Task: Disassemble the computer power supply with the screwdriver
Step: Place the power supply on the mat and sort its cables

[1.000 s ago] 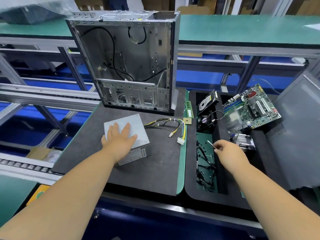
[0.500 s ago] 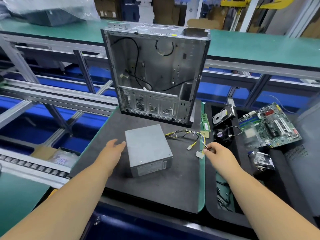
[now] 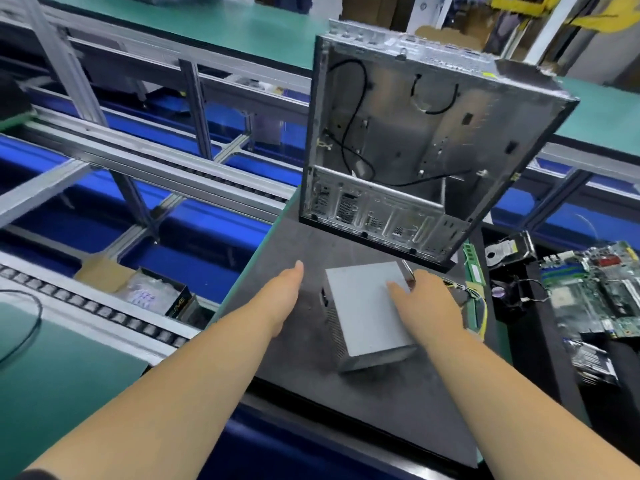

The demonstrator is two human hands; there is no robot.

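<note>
Power supply [image 3: 367, 313]: we see it lying flat on the dark mat [image 3: 381, 403], below the emptied case [image 3: 415, 140].
Right hand [image 3: 429, 306]: we pinch the screwdriver [image 3: 408, 270] while bracing the housing.
Left hand [image 3: 282, 299]: fingers straight, beside the box, apparently ready to steady it.

Both bare forearms are extended forward from the bottom corners of the view and converge toward the middle. The left hand [image 3: 282, 299] is held open with the fingers straight and close together, the palm turned inward, and nothing is gripped by it. The right hand [image 3: 427, 303] is seen from the back, its wrist bent slightly inward; its thumb is stretched out to the left, while a thin metal shaft is pinched between its curled fingers [image 3: 414, 277] and juts upward.
</note>
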